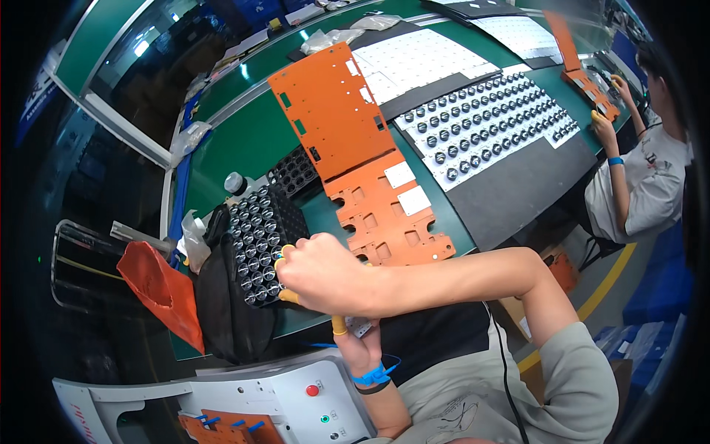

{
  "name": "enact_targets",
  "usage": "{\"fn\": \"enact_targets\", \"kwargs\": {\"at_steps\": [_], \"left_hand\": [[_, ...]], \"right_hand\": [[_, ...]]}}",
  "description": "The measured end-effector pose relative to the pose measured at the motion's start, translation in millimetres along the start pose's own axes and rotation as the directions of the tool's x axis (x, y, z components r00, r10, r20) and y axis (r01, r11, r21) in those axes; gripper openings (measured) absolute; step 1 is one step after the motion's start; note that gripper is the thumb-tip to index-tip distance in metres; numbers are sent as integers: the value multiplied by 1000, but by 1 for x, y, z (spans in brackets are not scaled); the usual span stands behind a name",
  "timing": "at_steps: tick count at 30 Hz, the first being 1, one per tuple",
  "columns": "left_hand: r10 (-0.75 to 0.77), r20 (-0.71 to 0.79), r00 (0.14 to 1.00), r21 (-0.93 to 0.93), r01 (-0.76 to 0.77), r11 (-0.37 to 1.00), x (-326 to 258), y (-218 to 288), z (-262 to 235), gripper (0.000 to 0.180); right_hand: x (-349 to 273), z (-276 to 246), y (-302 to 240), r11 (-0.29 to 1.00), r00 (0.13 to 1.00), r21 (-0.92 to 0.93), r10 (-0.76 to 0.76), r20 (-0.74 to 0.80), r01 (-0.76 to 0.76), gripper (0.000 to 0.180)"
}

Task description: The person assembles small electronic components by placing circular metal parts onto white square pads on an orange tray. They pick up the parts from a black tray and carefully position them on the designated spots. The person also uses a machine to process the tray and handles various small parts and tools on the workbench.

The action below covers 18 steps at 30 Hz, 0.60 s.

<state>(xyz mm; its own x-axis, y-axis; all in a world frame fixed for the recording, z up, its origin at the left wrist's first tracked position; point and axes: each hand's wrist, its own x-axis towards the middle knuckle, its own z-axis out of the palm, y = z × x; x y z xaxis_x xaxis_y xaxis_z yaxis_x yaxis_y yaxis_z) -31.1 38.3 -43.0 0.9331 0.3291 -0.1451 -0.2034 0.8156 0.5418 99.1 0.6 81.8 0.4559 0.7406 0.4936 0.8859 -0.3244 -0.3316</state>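
Note:
My right hand (318, 272) reaches across to the left, with yellow finger covers on its fingertips. Its curled fingers rest on the near edge of a black tray (255, 229) filled with small round silver-and-black parts; whether it pinches one is hidden. My left hand (356, 337), with a blue wrist strap, lies mostly under my right forearm. It grips a small pale perforated piece (361, 326). Just beyond my right hand lies an orange cut-out plate (384, 218) carrying two white squares (414, 200).
A larger orange panel (333, 111) leans behind it, beside a second black tray (296, 174). White sheets of round parts (484, 122) cover the dark mat. A black bag (229, 303) and orange cloth (163, 288) sit left. A grey machine with a red button (313, 390) is near. Another person (643, 177) works at right.

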Motion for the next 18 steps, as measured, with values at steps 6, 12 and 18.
{"fn": "enact_targets", "kwargs": {"at_steps": [6, 12, 18], "left_hand": [[77, -118, 990, 182, -55, 982, -1, -10, 23, 57], [27, 30, 999, 307, -35, 951, 1, -12, 36, 62], [-21, 150, 989, 220, -13, 975, 10, -15, 63, 68]], "right_hand": [[-2, -11, -6, 998, 999, 60, 20, 28, -22, 21], [-53, -66, 9, 895, 964, 413, 238, -118, -170, 26], [-119, -82, 45, 787, 926, 589, 340, -166, -183, 30]]}}
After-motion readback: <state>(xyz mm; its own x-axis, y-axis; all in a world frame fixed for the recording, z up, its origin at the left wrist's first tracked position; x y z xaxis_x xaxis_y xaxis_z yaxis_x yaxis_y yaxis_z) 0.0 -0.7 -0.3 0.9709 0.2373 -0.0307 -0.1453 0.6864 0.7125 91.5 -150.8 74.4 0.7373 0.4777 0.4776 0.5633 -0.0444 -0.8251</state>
